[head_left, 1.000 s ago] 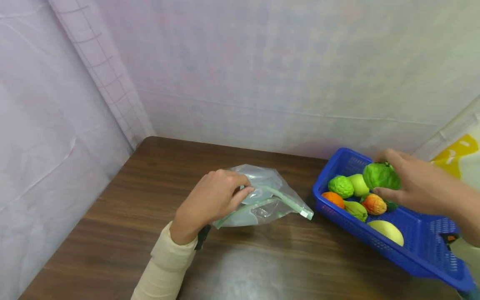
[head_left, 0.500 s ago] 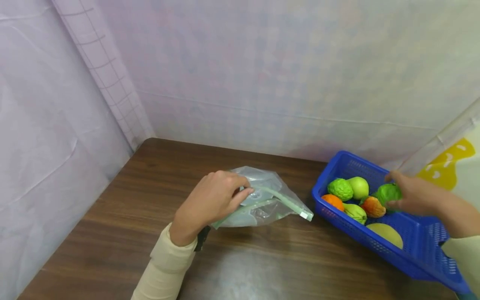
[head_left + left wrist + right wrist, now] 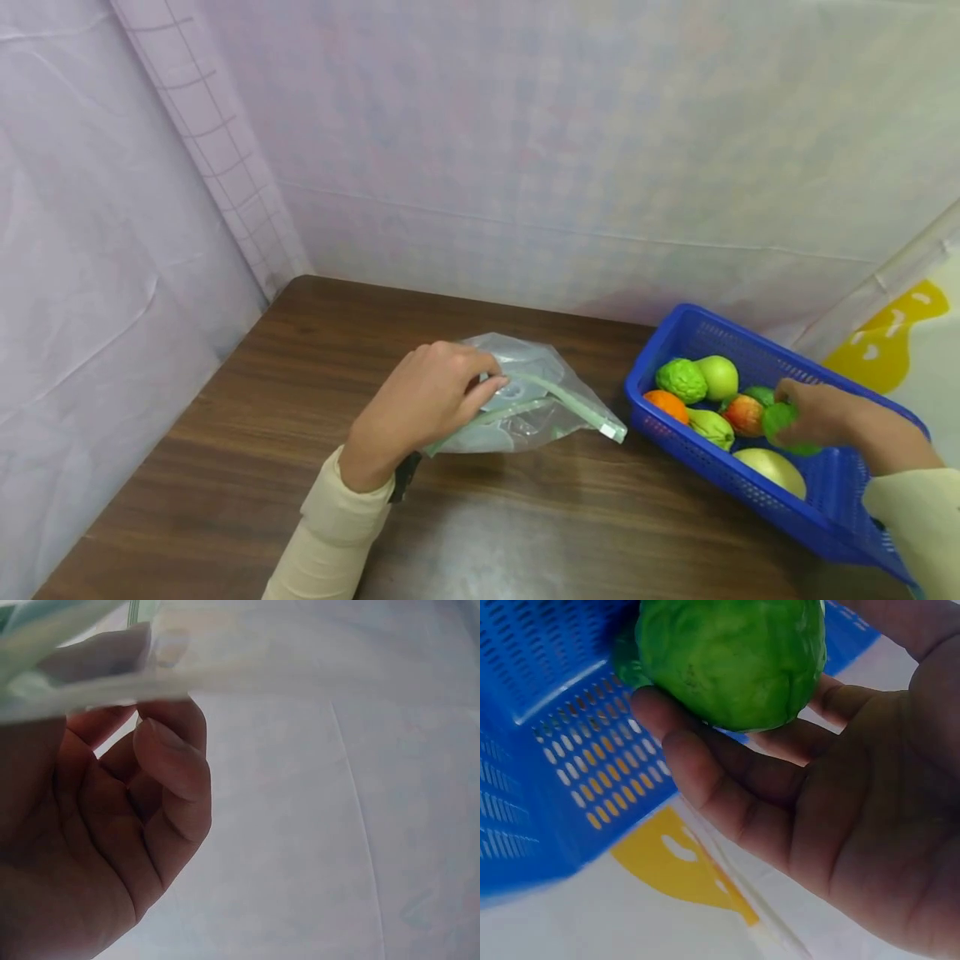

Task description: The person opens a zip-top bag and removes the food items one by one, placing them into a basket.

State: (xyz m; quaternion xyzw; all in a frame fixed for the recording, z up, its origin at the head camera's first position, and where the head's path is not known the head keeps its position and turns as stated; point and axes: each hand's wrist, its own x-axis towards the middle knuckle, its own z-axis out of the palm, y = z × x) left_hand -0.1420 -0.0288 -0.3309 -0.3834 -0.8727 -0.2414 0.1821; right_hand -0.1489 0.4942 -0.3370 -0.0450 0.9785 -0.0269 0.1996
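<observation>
My left hand [image 3: 431, 396] pinches the rim of a clear zip bag [image 3: 528, 358], its mouth parted between green zipper strips. Bag film crosses above the curled fingers in the left wrist view. Low inside a blue plastic basket [image 3: 738, 350], my right hand [image 3: 825, 412] holds a small green cabbage [image 3: 731, 664]. The thumb and fingers stand round its sides, with the palm facing it. In the head view, part of the cabbage is hidden by the fingers.
Beside the cabbage lie a red-orange fruit [image 3: 744, 415], a large pale yellow fruit [image 3: 772, 472] and another green piece [image 3: 761, 394]. An orange [image 3: 666, 406], a green apple [image 3: 717, 377] and a bumpy green fruit [image 3: 681, 381] fill the far end. Brown table [image 3: 360, 333] underneath.
My right hand has lowered the cabbage from above the basket down into it, and shifted slightly toward the near side. The left hand and the bag stay almost still.
</observation>
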